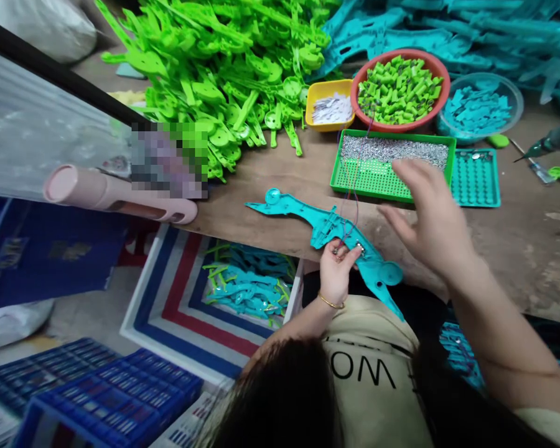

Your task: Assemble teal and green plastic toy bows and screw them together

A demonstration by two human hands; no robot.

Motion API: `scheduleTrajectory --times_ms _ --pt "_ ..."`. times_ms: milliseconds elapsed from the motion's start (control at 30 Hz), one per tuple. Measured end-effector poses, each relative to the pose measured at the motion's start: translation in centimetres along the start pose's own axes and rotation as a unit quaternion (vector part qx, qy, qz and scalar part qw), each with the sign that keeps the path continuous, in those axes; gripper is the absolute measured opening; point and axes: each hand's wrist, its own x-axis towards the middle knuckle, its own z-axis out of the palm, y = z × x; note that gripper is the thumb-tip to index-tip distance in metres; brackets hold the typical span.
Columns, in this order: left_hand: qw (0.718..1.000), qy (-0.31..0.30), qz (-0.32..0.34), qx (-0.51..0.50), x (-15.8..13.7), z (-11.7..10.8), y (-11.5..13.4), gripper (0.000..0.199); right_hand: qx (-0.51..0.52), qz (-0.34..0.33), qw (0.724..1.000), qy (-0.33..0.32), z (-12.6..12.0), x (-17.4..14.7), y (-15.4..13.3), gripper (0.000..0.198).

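Observation:
A long, curved turquoise plastic shell (303,210) with round discs near both ends lies across the table's front edge. My left hand (336,270) is closed on its near edge around the middle, the thumb by a small metal piece (360,249) in the shell. Thin red and blue wires (354,208) rise from the shell near my fingers towards the green tray. My right hand (434,218), somewhat blurred, is raised right of the shell, with thumb and fingers apart and nothing visible in it. Its fingertips overlap the green perforated tray (378,180), which holds many small silvery pieces.
Behind the tray stand a yellow tub (312,112), a red bowl (354,102) of green parts and a clear bowl (518,102) of turquoise pieces. Green parts (224,68) and turquoise shells (401,31) are heaped behind. A screwdriver-like tool (557,138) is at right, a pink cylinder (88,190) at left.

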Motion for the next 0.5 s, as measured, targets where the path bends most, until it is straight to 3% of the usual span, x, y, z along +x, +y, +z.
scheduleTrajectory --times_ms 100,200,267,367,500 --pt "0.994 -0.084 -0.023 0.073 -0.4 0.1 -0.1 0.048 -0.008 0.056 0.990 -0.132 2.5 -5.9 0.3 0.049" --pt "0.968 -0.146 -0.032 0.202 -0.8 -0.7 0.6 0.042 -0.002 0.056 0.981 -0.186 3.7 -9.6 2.0 0.043" --pt "0.956 -0.175 -0.056 0.227 -0.9 -0.9 1.2 0.040 -0.017 0.040 0.983 -0.178 3.5 -10.3 3.1 0.039" --pt "0.955 -0.223 -0.099 0.165 -0.6 -0.1 1.8 0.041 -0.065 0.044 0.989 -0.127 2.2 -9.6 3.5 0.035" --pt "0.963 -0.225 -0.056 0.137 0.3 1.3 2.2 0.036 -0.027 0.056 0.995 -0.080 0.8 -8.8 1.9 0.027"
